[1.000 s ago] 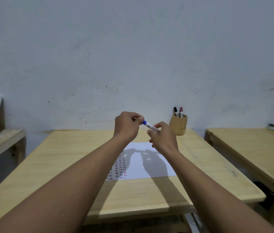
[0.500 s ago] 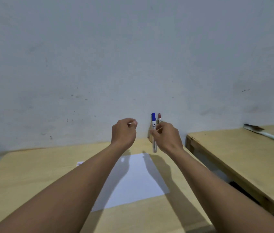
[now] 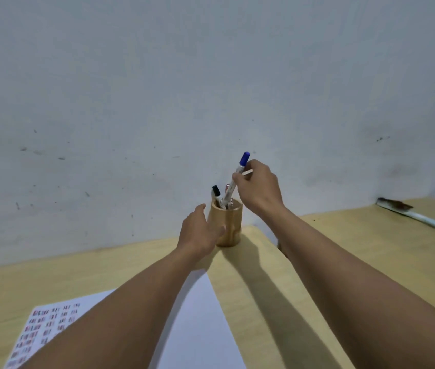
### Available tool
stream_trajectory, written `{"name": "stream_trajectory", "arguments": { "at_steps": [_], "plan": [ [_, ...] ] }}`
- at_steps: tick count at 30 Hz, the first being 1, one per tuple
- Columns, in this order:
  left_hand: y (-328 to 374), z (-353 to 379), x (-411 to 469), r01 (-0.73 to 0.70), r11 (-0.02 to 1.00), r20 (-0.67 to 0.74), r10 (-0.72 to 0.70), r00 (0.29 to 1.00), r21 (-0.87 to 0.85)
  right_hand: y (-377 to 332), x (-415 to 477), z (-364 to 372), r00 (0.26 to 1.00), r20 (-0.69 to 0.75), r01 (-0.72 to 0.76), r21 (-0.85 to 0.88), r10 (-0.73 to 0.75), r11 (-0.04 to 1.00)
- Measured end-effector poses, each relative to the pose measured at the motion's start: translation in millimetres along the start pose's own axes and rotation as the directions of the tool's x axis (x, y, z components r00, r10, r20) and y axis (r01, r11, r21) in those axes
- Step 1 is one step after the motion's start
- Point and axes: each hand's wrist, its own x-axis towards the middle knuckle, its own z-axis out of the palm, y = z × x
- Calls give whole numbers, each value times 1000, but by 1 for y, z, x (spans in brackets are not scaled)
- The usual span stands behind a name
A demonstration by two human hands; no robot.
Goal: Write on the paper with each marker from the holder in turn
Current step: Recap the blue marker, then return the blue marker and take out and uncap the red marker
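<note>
Lying nearest the camera on the wooden desk (image 3: pixel 259 302), the paper (image 3: pixel 197 323) is a white sheet with rows of small red and dark marks filling its left part, while the rest of it is blank; the left forearm crosses over it and hides part of the sheet. Further along the desk, the left hand (image 3: pixel 197 233) reaches forward with its fingers loosely spread, and it rests against the left side of the holder (image 3: pixel 227 225), with at least the thumb touching the wood; whether the fingers wrap round the back cannot be told. That wooden cup stands upright near the far right corner of the desk, close to the wall (image 3: pixel 211 75). A black-capped marker (image 3: pixel 217 195) leans out of it to the left, and a red cap (image 3: pixel 227 186) just shows behind. Above the cup, the right hand (image 3: pixel 260 185) pinches the blue marker (image 3: pixel 236 181) between thumb and fingertips, the other fingers curled in. This marker is capped, tilted with its blue cap up and to the right, and its lower end sits inside the mouth of the cup. Off to the right stands a second desk (image 3: pixel 371 241), apart from the first, with a long white-handled tool (image 3: pixel 419 215) lying on it near the wall.
</note>
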Motion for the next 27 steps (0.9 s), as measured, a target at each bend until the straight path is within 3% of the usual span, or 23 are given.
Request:
{"name": "stream_trajectory", "arguments": {
  "at_steps": [9, 14, 21, 27],
  "plan": [
    [-13, 24, 12, 10, 979, 21, -6, 1000, -206, 34, 15, 37, 955, 242, -147, -109, 170, 983],
    [-16, 29, 17, -17, 989, 18, 19, 1000, -147, 42, 22, 36, 973, 149, -167, -65, 175, 984],
    [-19, 31, 21, -50, 993, 5, 51, 999, -105, 48, 36, 45, 959, 236, -125, -140, 156, 982],
    [-21, 33, 22, -47, 994, 1, 47, 999, -100, 54, 37, 49, 972, 195, -103, -135, 128, 985]
  ]
}}
